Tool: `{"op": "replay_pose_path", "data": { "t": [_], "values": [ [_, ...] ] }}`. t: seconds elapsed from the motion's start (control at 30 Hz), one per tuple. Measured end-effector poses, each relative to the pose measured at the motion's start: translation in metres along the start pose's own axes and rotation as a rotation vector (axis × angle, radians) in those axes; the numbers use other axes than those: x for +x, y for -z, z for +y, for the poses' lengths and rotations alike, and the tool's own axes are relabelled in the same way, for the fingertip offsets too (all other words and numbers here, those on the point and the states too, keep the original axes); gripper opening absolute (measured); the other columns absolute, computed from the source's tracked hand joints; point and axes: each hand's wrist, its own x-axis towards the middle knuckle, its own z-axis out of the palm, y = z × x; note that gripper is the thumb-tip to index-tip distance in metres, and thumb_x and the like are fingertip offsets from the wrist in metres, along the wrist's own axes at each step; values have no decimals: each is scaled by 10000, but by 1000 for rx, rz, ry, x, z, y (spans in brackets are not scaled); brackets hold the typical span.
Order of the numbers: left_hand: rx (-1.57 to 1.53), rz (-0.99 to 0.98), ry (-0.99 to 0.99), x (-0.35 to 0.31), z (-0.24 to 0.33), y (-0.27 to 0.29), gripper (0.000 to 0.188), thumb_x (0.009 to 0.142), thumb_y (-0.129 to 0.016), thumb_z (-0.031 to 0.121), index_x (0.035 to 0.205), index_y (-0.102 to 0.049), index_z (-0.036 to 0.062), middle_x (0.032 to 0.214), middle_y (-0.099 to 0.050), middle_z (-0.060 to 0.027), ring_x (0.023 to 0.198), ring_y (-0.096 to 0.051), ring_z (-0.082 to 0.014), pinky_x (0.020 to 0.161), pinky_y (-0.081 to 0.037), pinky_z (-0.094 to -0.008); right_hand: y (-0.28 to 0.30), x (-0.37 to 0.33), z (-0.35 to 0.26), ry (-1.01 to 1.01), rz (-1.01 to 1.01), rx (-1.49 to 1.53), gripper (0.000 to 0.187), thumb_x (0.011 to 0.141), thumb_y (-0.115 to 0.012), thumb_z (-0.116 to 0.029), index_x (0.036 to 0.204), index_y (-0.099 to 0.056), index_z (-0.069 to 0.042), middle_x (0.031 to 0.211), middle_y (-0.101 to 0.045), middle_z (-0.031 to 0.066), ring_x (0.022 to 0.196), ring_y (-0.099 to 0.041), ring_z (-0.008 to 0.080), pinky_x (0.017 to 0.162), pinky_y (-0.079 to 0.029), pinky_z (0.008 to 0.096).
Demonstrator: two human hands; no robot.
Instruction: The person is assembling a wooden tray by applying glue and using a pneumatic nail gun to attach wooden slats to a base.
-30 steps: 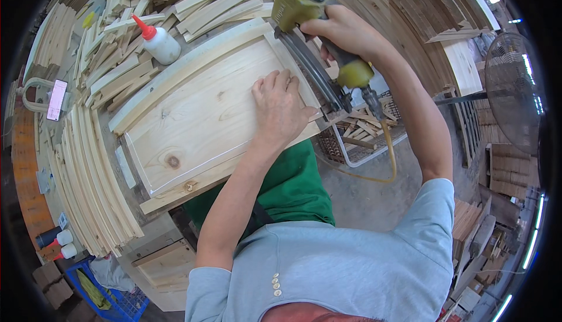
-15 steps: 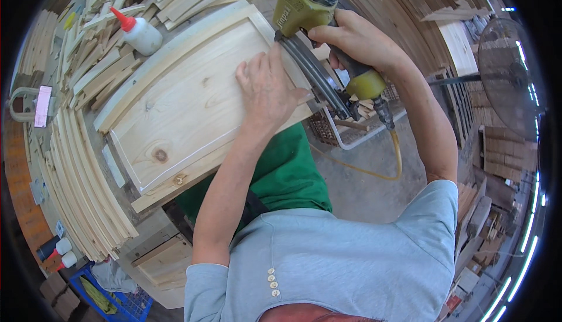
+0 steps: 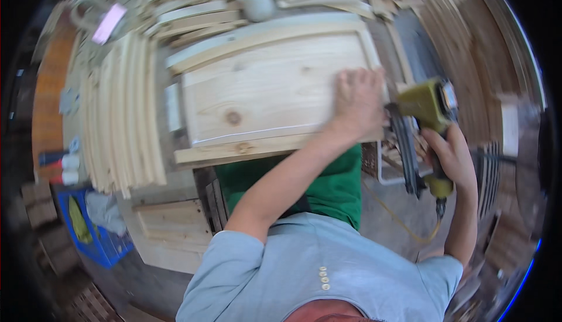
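A pale wooden panel [image 3: 275, 91] lies on the bench in front of me, with a curved strip [image 3: 275, 38] along its far side and a straight strip [image 3: 243, 148] along its near side. A thin white line runs beside the near strip. My left hand [image 3: 358, 102] rests on the panel's right part, palm down, fingers extended. Beside the right end, my right hand [image 3: 453, 155] grips a green-and-black nail gun [image 3: 421, 102] by its handle. Its nose is close to the panel's right end; whether they touch, I cannot tell.
Curved wooden strips [image 3: 120, 111] are stacked at the left, with more piled behind the panel. A white bottle with a red tip [image 3: 257, 3] stands among them. A yellow hose [image 3: 404, 228] hangs from the nail gun. A blue crate [image 3: 102, 243] sits at the lower left.
My view has turned, so the bench appears rotated. The nail gun, still in my right hand, is now lower beside the panel's right end. My left hand remains on the panel.
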Motion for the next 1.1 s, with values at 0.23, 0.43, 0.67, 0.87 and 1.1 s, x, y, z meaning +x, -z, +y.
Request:
{"op": "replay_pose_path", "data": {
  "t": [0.23,0.43,0.67,0.87,1.1],
  "values": [
    [-179,166,-200,-17,-64,51,417,718,-707,117,1118,-616,43,1097,-623,-135,1074,-556,-299,950,-414,-416,-3,-4,14,50,-2,116,195,908,-582,-158,930,-514,23,643,-551,47,495,-536,112,451,-419,252],
    [376,419,41,5,-229,184,225,781,-610,28,996,-667,59,1014,-651,-115,977,-587,-313,878,-473,-401,-11,-8,11,44,44,136,177,917,-569,-139,947,-519,28,686,-555,47,510,-531,104,448,-413,248],
    [743,228,-45,53,-286,246,218,774,-603,69,986,-649,49,1011,-639,-122,994,-569,-324,859,-475,-423,-12,-9,14,8,91,135,184,921,-581,-151,921,-512,20,689,-563,52,517,-534,104,466,-419,246],
    [832,63,5,55,-301,246,242,748,-633,77,989,-634,55,994,-627,-117,1017,-563,-313,880,-468,-418,-13,-11,20,5,115,168,197,924,-586,-177,914,-526,10,612,-560,45,502,-527,100,468,-410,238],
    [765,109,-115,51,-307,251,178,733,-643,80,906,-647,39,949,-625,-96,996,-569,-296,861,-484,-414,-12,-12,12,-25,92,113,214,924,-588,-198,937,-539,10,611,-566,46,502,-517,92,472,-401,234]
  ]
}}
